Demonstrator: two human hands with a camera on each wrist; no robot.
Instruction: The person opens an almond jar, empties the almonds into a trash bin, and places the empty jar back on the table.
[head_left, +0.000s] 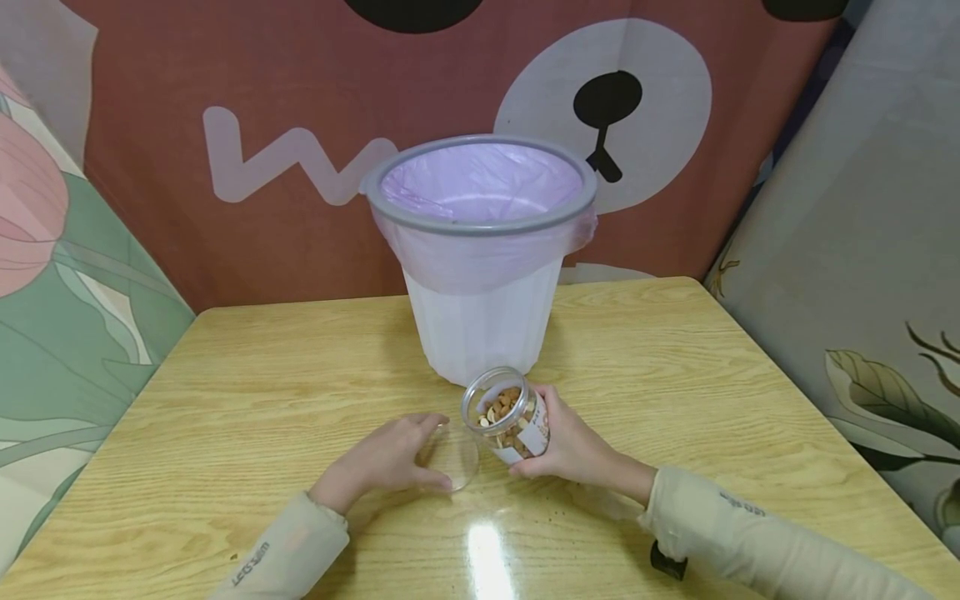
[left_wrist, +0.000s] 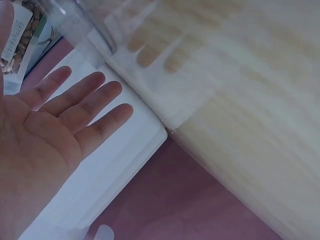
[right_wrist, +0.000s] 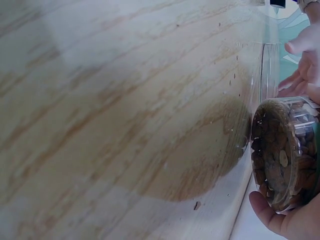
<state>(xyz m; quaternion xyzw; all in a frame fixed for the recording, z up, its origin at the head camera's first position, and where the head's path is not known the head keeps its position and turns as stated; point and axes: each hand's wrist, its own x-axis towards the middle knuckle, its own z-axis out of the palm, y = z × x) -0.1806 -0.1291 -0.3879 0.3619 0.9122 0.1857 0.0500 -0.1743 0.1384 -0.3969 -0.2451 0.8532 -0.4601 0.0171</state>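
Observation:
A clear plastic jar of nuts with a white label leans in my right hand. It is without a lid, its mouth tipped to the left and toward me, and brown and pale nuts show inside. In the right wrist view the bottom of the jar is raised off the table, with fingers around its side. My left hand lies at the left side of a clear round container standing on the table. In the left wrist view that hand's fingers are straight and spread.
A white bin with a grey rim and a purple bag lining stands just behind the jar on the wooden table. A few small crumbs lie on the tabletop. Printed cloth hangs behind and at both sides.

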